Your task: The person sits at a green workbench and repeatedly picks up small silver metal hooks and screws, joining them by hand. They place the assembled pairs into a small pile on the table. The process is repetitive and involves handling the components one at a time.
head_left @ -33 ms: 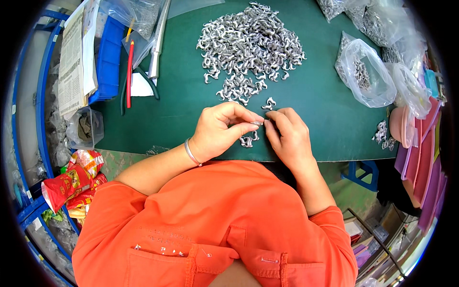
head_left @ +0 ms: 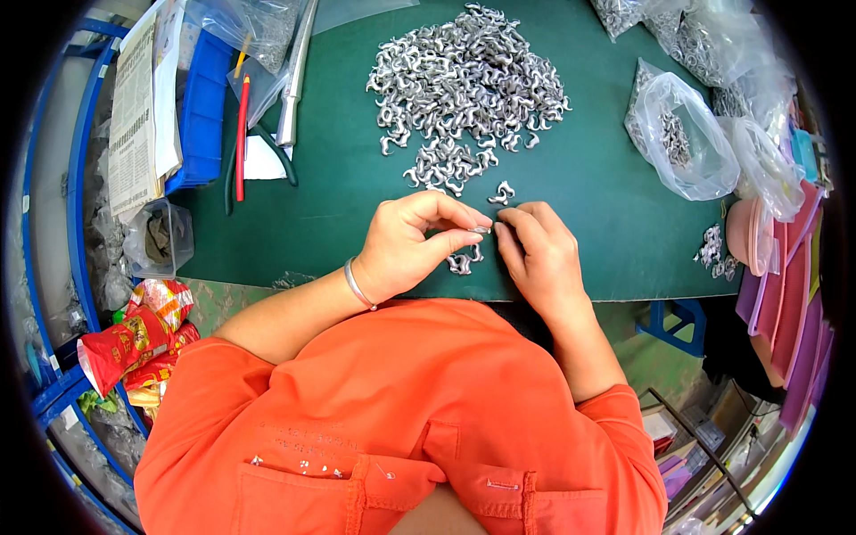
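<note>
Between its thumb and forefinger, my left hand (head_left: 401,241) pinches a small silvery curved metal piece (head_left: 481,230). My right hand (head_left: 546,259) sits just to the right, fingers bent and thumb close to the forefinger; whatever is at its tips, if anything, is too small to make out. A few similar curved pieces (head_left: 463,261) lie on the table below the left fingertips. Beyond the right fingertips is another little group of curved pieces (head_left: 502,193). Farther off rises a large heap of curved metal pieces (head_left: 468,85), with a smaller cluster (head_left: 443,162) at its near side.
The green table (head_left: 330,178) carries a blue bin (head_left: 201,111), a red stick (head_left: 242,143) and green-handled pliers (head_left: 287,160) at left. At right stand an opened plastic bag (head_left: 687,147) of metal parts and a small pile of parts (head_left: 711,247). Red snack packets (head_left: 134,343) hang lower left.
My right fingertips have shifted very slightly to the right, away from the piece in my left hand. The left hand looks unmoved.
</note>
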{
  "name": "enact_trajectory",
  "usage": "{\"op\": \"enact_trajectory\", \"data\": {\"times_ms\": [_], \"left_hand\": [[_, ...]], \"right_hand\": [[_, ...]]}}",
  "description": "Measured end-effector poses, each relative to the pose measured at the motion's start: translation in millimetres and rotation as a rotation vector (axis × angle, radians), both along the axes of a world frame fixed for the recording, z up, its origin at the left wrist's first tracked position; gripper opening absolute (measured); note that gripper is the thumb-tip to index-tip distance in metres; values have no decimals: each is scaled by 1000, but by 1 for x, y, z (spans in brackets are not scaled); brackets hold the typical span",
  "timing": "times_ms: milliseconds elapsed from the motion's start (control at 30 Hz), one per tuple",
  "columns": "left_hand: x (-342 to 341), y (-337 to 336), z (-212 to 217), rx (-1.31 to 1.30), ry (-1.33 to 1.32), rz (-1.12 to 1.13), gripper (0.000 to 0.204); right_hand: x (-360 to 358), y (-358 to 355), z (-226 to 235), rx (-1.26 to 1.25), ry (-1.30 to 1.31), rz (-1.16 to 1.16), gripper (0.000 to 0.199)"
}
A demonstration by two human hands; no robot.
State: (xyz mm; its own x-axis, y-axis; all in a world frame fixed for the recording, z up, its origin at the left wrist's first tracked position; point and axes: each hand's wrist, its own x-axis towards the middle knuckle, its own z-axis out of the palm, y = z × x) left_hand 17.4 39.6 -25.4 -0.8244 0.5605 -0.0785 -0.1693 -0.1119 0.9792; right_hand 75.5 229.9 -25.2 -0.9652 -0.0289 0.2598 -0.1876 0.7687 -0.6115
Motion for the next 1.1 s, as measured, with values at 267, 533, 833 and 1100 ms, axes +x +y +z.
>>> {"op": "enact_trajectory", "data": {"times_ms": [267,533,833,1100], "left_hand": [[-3,-12,-3,-138,208,-31,15],[1,-15,2,-150,284,-51,10],[0,-18,0,-399,496,-171,8],[-23,-2,-2,-555,826,84,19]], "right_hand": [[9,12,1,-1112,-311,-21,9],[14,10,-5,-1245,-261,20,12],[2,4,-3,-352,2,285,19],[-20,7,-12,13,60,71,18]]}}
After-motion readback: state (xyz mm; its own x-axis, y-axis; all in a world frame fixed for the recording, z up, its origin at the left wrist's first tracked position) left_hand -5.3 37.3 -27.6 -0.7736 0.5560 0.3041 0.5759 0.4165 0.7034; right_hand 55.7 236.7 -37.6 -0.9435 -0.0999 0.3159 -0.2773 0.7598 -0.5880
